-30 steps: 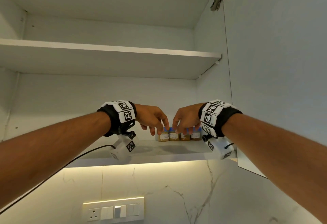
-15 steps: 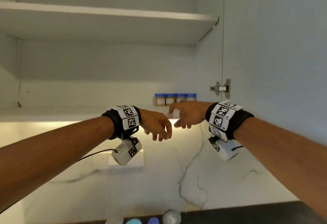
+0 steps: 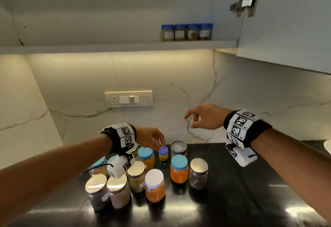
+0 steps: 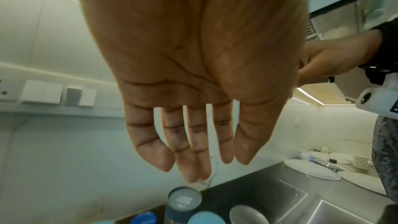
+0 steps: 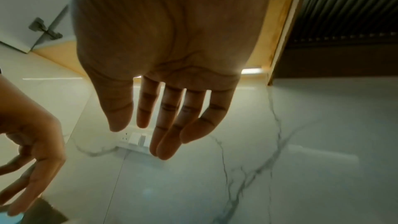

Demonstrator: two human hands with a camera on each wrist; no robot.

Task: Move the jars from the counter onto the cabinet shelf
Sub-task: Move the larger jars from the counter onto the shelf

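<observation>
Neither grip holds anything: the left hand (image 3: 152, 138) hovers spread over the small blue-lidded jar (image 3: 163, 153) among crowded jars (image 3: 179, 168) on the table (image 3: 232, 191), the right hand (image 3: 204, 117) loose above, so a careless reach could topple neighbours.

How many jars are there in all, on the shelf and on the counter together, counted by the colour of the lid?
Dark blue lids: 5
Light blue lids: 4
Silver lids: 4
White lid: 1
Grey lid: 1
Total: 15
Others may be hidden.
</observation>
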